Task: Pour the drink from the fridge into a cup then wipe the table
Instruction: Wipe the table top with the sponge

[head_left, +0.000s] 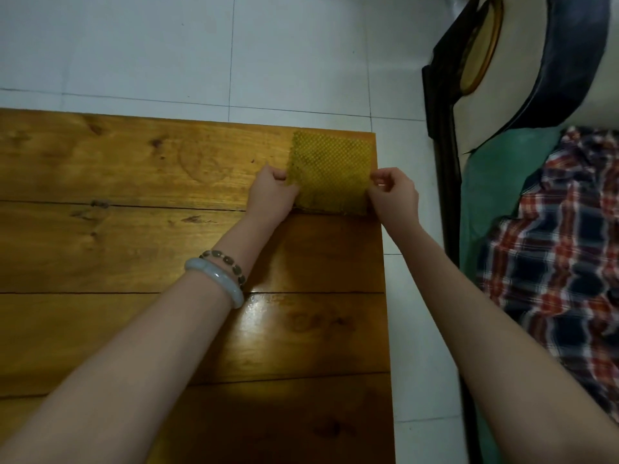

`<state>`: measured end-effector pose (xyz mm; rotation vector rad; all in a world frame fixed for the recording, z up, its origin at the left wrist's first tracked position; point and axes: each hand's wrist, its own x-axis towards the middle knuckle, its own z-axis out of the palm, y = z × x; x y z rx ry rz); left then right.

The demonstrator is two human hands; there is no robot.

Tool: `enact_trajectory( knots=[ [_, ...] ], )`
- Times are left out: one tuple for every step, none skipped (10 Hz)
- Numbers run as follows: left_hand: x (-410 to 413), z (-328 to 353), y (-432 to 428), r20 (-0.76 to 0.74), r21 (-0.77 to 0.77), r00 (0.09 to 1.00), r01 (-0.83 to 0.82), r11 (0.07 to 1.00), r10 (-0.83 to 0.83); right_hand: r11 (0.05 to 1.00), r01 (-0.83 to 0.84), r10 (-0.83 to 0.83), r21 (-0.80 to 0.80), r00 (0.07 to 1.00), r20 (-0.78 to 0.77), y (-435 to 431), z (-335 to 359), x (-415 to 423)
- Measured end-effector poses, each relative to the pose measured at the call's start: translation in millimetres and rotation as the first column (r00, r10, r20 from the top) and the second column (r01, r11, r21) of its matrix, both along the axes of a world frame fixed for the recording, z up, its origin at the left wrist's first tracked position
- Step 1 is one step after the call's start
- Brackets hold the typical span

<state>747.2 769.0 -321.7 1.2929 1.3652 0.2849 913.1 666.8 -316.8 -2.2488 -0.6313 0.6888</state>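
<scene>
A yellow waffle-textured cloth (330, 172) lies flat as a folded square at the far right corner of the wooden table (134, 249). My left hand (273, 192) pinches the cloth's left edge with curled fingers. My right hand (395, 192) pinches its right edge, right at the table's side. Both forearms stretch out over the tabletop. No cup, drink or fridge is in view.
White tiled floor (201, 51) lies beyond and to the right of the table. A dark wooden bed frame (442, 135) stands at right, with a green sheet (492, 182) and a plaid cloth (562, 249) on it. My left wrist wears two bracelets (217, 276).
</scene>
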Motion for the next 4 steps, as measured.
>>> enact_trajectory(
  knots=[
    [-12,9,-13,-0.071,0.132,0.996,0.068,0.989,-0.059,0.990,-0.136,0.139,-0.042,0.986,0.088,-15,4,-11],
    [-29,33,-30,-0.154,0.248,0.982,0.144,0.958,-0.108,0.949,-0.288,0.304,-0.125,0.944,0.128,-31,24,-29],
    [-49,70,-48,-0.221,0.314,0.968,0.186,0.931,-0.119,0.921,-0.368,0.379,-0.124,0.923,0.073,-49,62,-47],
    [-74,116,-74,-0.331,0.292,0.922,0.304,0.907,-0.202,0.823,-0.509,0.529,-0.252,0.848,0.015,-70,115,-67]
  ],
)
